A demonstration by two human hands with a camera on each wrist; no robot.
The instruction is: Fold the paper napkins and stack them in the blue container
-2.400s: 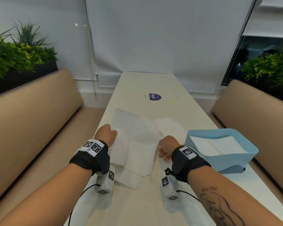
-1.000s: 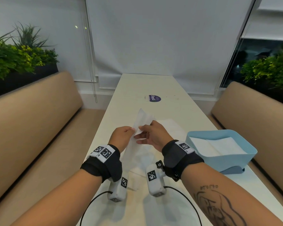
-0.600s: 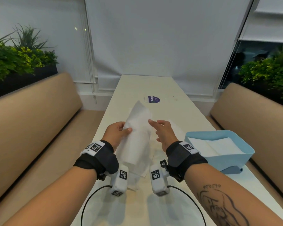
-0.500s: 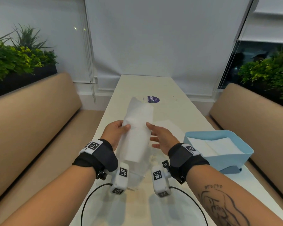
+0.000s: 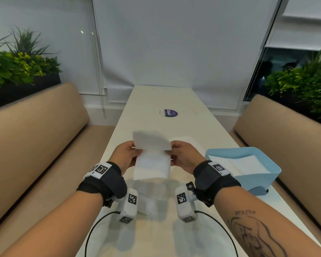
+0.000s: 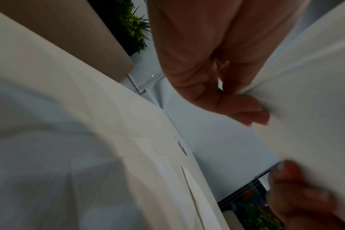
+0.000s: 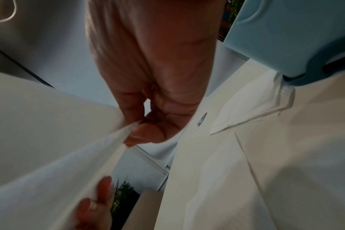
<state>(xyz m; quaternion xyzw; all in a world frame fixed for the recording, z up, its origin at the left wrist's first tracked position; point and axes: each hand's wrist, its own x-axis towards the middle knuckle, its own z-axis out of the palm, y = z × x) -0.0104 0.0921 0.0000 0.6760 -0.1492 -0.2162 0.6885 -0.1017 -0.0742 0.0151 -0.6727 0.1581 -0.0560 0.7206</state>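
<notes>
White paper napkin, half folded, held above the desk; our left hand and right hand pinch its 9 and 3 o'clock edges, fingers curled. Next, we judge: crease flat, then carry to container at 3 o'clock.

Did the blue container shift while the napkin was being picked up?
No. The blue container sits where it was, by the right edge of the table, at the same offset right of and nearer than the purple sticker.

Head camera looks down along the table; wrist cameras (very near) share the held napkin.
</notes>
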